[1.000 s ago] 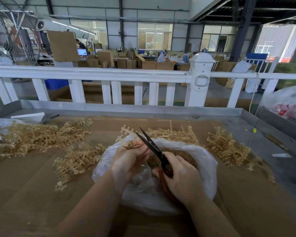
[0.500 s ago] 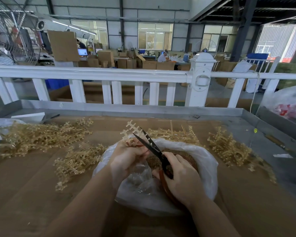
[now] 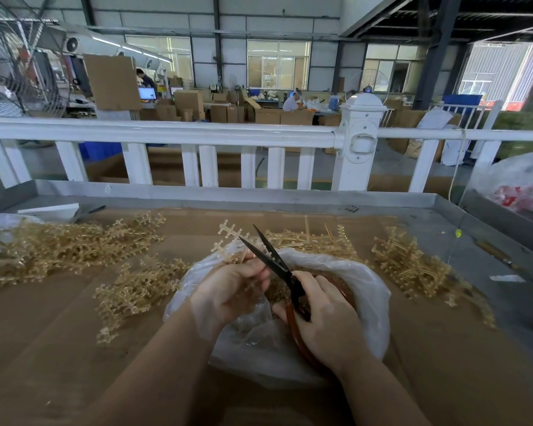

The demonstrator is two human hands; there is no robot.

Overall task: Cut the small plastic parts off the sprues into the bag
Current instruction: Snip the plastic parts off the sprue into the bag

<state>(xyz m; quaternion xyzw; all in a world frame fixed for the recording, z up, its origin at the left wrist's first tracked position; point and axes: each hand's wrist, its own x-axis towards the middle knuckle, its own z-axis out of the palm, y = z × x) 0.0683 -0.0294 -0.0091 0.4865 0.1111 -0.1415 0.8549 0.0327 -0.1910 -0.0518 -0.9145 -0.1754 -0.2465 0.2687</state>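
A person's two bare hands work over a white plastic bag (image 3: 368,305) that sits open-mouthed in the middle of a brown cardboard-covered counter (image 3: 59,348), directly in front of the body. The left hand (image 3: 228,292) holds a pale tan sprue (image 3: 228,238), its fingers curled around the stem, so that the branching end pokes up and away just beyond the bag's far rim. The right hand (image 3: 323,315) grips the orange-brown handles of dark-bladed scissors (image 3: 270,256), fingers wrapped through and around the loops. The blades stand parted in a narrow V, their tips pointing away and up toward the sprue's branches. Holding the sprue above the bag's mouth seems deliberate: any small part snipped off should drop straight in, onto the brownish heap of cut parts (image 3: 277,290) already visible inside. The two hands sit close together, almost touching, which probably keeps the sprue steady against the blades. Heaps of sprues lie within arm's reach all around the bag: a large pile to the left (image 3: 74,241), a smaller cluster nearer the left forearm (image 3: 136,293), one behind the bag (image 3: 314,241) and another to the right (image 3: 413,265). Whether these are uncut or already stripped cannot be told. A white railing (image 3: 166,133) runs across behind the counter's grey metal rim, and beyond it is a workshop with cardboard boxes and distant seated workers.
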